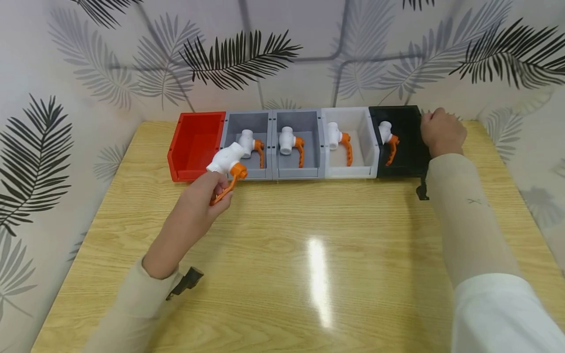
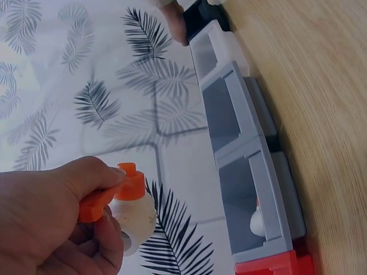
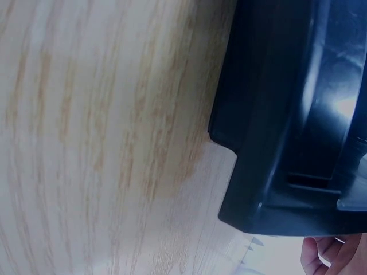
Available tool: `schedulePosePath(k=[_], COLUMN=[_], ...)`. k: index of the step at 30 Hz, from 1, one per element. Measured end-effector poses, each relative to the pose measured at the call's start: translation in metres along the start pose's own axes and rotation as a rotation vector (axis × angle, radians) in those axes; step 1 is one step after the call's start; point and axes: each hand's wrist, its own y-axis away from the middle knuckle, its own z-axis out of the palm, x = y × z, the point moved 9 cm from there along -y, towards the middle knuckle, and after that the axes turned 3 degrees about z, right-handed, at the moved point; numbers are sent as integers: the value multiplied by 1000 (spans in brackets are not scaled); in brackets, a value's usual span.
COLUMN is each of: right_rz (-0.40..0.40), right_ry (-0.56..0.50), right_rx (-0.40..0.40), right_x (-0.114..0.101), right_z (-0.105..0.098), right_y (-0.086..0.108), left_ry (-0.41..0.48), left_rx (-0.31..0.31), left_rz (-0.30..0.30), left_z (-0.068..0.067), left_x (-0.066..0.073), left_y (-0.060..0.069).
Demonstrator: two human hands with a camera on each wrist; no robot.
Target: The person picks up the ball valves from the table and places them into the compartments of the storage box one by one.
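My left hand (image 1: 194,206) pinches the orange lever handle (image 2: 97,203) of a white ball valve (image 1: 226,158), held up in front of the red bin (image 1: 196,142) and the left grey bin (image 1: 234,122). At the far right, my right hand (image 1: 443,131) grips the outer side of the black bin (image 1: 410,152) with curled fingers; in the right wrist view its fingers (image 3: 335,255) are partly hidden by that bin. Other white valves with orange handles lie one each in the left grey bin, the right grey bin (image 1: 311,125), the white bin (image 1: 362,159) and the black bin.
The bins stand side by side in one row at the back of the wood-grain table (image 1: 353,255). Behind them hangs a pale cloth with a leaf pattern (image 1: 240,59). A bright light reflection lies on the tabletop.
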Motion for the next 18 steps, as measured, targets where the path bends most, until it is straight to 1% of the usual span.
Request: schedulePosePath(k=[8, 14, 16, 18], right_rz=[1, 0, 0, -1], right_ry=[-3, -5, -6, -5], right_rx=[2, 0, 2, 2], right_x=[1, 1, 1, 1], right_z=[0, 0, 0, 0], right_y=[0, 0, 0, -1], left_ry=[-10, -20, -20, -14], left_rx=[72, 154, 167, 171], left_rz=[-45, -47, -62, -96], left_z=[-10, -17, -19, -19], left_x=[-24, -43, -51, -60], left_y=[-8, -14, -16, -18])
